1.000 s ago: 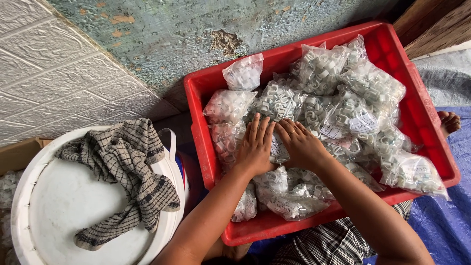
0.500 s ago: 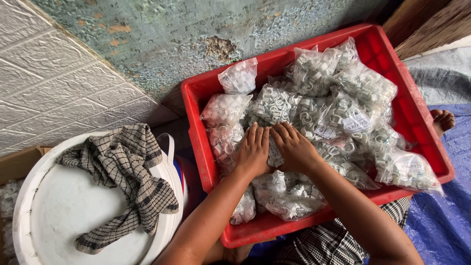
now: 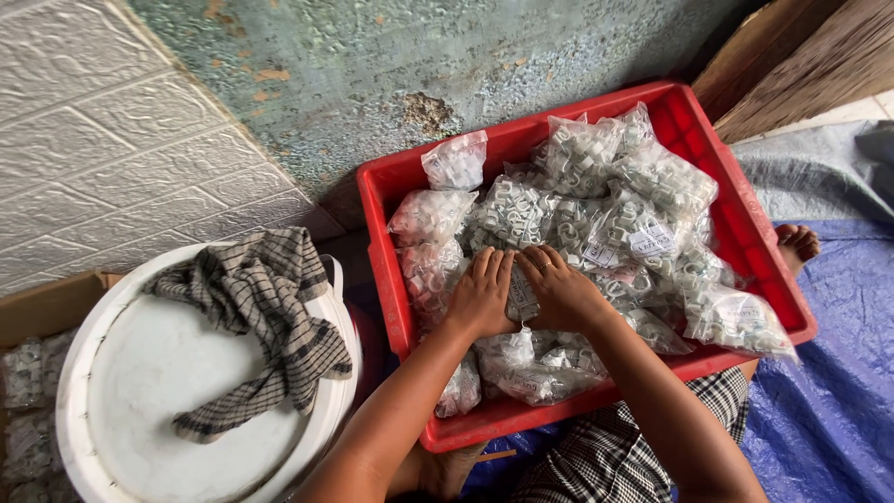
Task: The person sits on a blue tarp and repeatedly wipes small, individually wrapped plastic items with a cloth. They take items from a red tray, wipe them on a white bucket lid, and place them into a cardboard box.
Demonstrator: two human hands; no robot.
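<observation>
A checked cloth (image 3: 265,321) lies on a white bucket lid (image 3: 158,401); next, the left hand (image 3: 482,296) and right hand (image 3: 562,291) press flat, fingers spread, on a small clear bag (image 3: 523,300); it sits in the red crate (image 3: 745,219) among other bags.
</observation>
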